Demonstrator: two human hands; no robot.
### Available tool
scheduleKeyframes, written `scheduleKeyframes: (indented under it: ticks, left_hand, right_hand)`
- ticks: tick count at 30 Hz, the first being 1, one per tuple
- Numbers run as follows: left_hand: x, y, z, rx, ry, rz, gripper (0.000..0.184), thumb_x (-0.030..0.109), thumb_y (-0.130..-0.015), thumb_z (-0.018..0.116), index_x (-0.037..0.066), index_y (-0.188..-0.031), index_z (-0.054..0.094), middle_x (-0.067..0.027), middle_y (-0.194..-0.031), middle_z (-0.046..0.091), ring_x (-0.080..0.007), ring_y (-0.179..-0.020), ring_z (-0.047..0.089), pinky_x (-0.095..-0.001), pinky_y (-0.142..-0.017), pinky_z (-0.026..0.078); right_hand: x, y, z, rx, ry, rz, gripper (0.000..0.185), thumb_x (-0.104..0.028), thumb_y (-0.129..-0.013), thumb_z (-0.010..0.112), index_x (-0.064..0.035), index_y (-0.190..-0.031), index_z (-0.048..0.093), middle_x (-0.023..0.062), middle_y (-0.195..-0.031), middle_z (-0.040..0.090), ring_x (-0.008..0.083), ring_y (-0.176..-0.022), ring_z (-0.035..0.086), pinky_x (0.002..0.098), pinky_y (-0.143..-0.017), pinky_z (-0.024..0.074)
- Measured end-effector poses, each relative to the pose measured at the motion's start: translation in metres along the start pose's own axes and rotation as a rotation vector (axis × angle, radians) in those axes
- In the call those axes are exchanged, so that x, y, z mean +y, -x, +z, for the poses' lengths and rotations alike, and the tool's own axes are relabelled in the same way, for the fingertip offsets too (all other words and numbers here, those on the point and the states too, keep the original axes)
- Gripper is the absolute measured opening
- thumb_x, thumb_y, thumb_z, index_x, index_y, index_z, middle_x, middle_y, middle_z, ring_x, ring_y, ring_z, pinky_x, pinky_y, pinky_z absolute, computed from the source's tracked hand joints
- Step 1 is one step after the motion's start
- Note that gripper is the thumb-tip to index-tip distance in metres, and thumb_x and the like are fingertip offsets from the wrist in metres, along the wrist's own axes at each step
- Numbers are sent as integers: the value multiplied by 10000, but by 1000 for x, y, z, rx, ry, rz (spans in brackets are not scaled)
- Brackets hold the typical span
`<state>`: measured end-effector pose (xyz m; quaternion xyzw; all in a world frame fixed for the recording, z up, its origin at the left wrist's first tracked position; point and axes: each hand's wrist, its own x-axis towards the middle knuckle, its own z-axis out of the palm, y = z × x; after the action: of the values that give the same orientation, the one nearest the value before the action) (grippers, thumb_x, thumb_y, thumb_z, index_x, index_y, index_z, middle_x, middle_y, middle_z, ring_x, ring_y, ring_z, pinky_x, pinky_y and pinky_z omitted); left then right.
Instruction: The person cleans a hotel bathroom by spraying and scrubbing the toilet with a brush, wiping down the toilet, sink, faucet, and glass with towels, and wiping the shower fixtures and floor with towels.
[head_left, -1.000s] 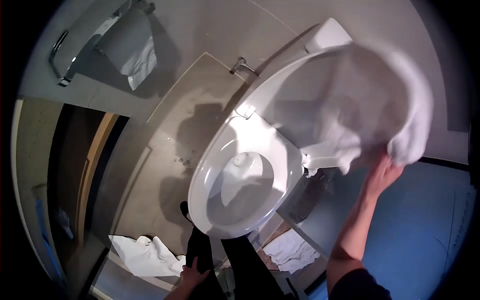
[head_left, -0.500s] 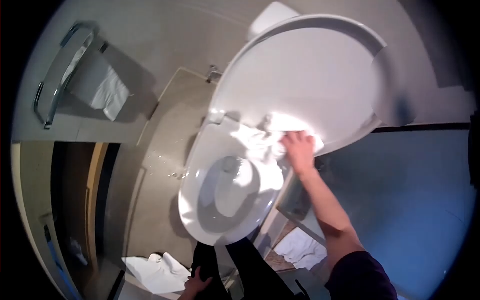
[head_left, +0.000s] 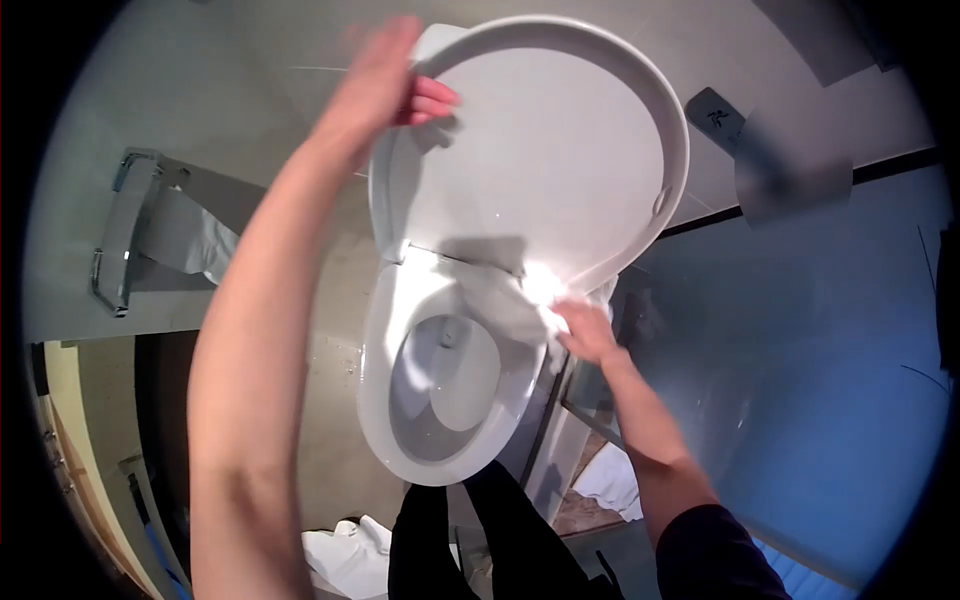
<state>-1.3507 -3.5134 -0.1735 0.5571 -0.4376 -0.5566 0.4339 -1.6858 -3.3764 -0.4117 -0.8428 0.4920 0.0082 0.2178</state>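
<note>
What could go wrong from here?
Two things, perhaps. The white cloth in the person's right hand is beside the open toilet bowl, so a loose end might dip in. And the raised lid could fall and pinch that hand, which is close to where the lid meets the bowl; whether the blurred left hand steadies it, I can't tell.

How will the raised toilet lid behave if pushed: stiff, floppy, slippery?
The toilet lid is probably stiff: its broad panel and rim hold an even curve. It likely swings rather than slides, since its lower edge meets the back of the bowl. Its smooth-looking surface may be slippery.
</note>
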Motion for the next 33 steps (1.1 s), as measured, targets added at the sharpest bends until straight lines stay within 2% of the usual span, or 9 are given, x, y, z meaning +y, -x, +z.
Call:
scheduleKeyframes:
  ticks: [3, 8, 12, 14, 16, 18, 20, 23, 33]
  left_hand:
    - [-8, -12, 21, 9, -78, -12, 526, 511, -885, 277, 64, -1111, 436, -18, -604, 522, -134, -635, 546, -249, -685, 425]
    - [-70, 112, 8, 131, 224, 408, 521, 508, -839, 412, 22, -1024, 435, -53, -804, 477, -146, -668, 506, -270, -625, 394]
    - [-185, 296, -30, 383, 154, -42, 312, 369, -803, 503, 70, -779, 420, -39, -731, 484, -139, -732, 455, -260, -712, 371]
    - [-235, 352, -30, 425, 111, -234, 175, 154, -831, 502, 35, -952, 466, -84, -922, 495, -143, -811, 458, -272, -782, 361]
    - [-287, 385, -21, 488, 212, -436, 670, 102, -852, 468, 101, -1374, 49, -117, -1228, 349, -186, -1012, 432, -309, -880, 344]
    - [-325, 388, -22, 573, 400, -729, 713, 114, -867, 462, 128, -1375, -38, -104, -1291, 311, -193, -1111, 383, -319, -929, 316]
    - [-379, 384, -20, 572, 269, -681, 658, 141, -881, 454, 109, -1380, 26, -107, -1281, 328, -184, -1089, 402, -309, -904, 343]
    - [-423, 384, -15, 558, 175, -647, 469, 232, -893, 451, 28, -1269, 258, -93, -1074, 470, -159, -934, 463, -287, -788, 400]
    - [-423, 357, -28, 601, 265, -857, 522, 371, -801, 593, -50, -1066, 441, -107, -940, 523, -154, -820, 496, -284, -717, 429]
  right_hand:
    - [63, 101, 65, 53, -889, 1011, 540, -388, -764, 570, 10, -1123, 506, 127, -1058, 574, 251, -955, 545, 339, -838, 421]
    - [-9, 150, -99, 754, -1967, 555, 497, -378, -885, 419, -41, -1248, 382, 97, -1187, 484, 214, -1057, 488, 365, -912, 397]
    - [-32, 94, -117, 304, -798, 586, 383, -275, -868, 484, 23, -1108, 495, 95, -1070, 548, 167, -878, 560, 296, -780, 455]
    - [-82, -6, -92, 374, -94, -200, 363, -250, -744, 615, -27, -1025, 561, 113, -1057, 545, 240, -931, 515, 361, -801, 406]
    - [-103, -101, -6, 256, -523, -360, 613, -463, -645, 658, -148, -1146, 498, 108, -1206, 442, 320, -1117, 367, 477, -846, 345]
    - [-137, -178, 70, 444, 154, -459, 478, -510, -697, 574, -201, -1060, 540, 113, -1057, 536, 291, -1023, 484, 416, -864, 381]
    - [-149, -260, 83, -10, -298, -363, 445, -486, -738, 535, -166, -1048, 546, 119, -1072, 542, 270, -1043, 484, 362, -877, 386]
    - [-142, -264, 92, 197, -159, -163, 459, -453, -805, 470, -65, -1040, 540, 118, -1060, 557, 296, -1014, 496, 376, -869, 391]
    - [-45, -170, 9, -497, 165, 320, 561, -478, -878, 316, -12, -1095, 540, 178, -1100, 547, 296, -1024, 506, 365, -910, 358]
